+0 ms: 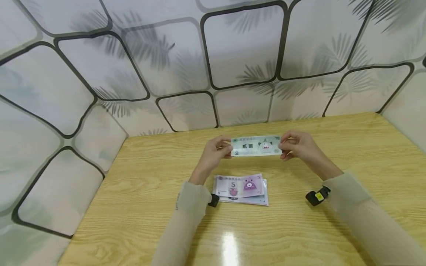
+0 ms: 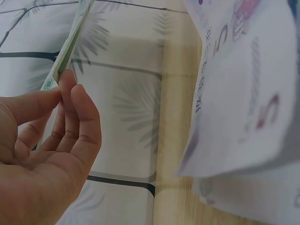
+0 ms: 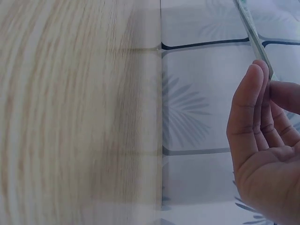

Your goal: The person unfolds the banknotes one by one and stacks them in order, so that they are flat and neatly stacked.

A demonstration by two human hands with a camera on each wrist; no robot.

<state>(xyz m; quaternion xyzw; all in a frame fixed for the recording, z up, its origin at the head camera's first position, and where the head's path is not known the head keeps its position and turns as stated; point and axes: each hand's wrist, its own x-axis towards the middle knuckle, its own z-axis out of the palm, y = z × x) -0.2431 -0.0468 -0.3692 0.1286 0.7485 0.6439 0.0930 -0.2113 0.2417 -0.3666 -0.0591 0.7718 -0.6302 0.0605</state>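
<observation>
Held up in the head view is a green play banknote (image 1: 255, 145) marked 2, with a small horned monster printed on it. My left hand (image 1: 215, 150) pinches its left end between thumb and fingers, and my right hand (image 1: 298, 146) pinches the right end. Both wrist views show the green note nearly edge-on, gripped by the left hand (image 2: 56, 140) and the right hand (image 3: 267, 136). Below it on the table lies a purple play banknote (image 1: 239, 186) marked 5, on top of a bluish note (image 1: 259, 200) that it partly covers.
The wooden table (image 1: 153, 214) reaches back to a patterned wall panel (image 1: 244, 48), with another panel (image 1: 36, 177) along the left. Each wrist wears a black strap device; the right device (image 1: 317, 195) has a yellow patch. Light reflects off the table near the front.
</observation>
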